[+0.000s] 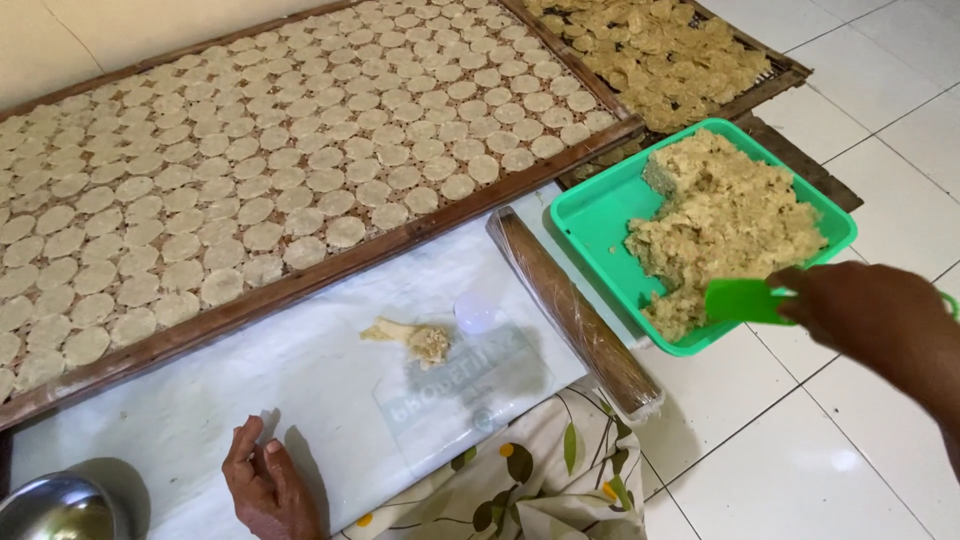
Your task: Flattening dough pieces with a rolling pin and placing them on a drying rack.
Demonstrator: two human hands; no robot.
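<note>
Step looks like scooping dough: right hand pinches green scraper over the tub, blade at the dough edge. Left hand lies spread, empty, on the sheet, left of the tub. Next probably needs a small portion cut free.

Place: we take it for a home food-making spot, work done on the floor | white floor tiles | wooden drying rack full of round dough discs | 2nd rack w/ dried chips | green tray of dough | floral cloth.
</note>
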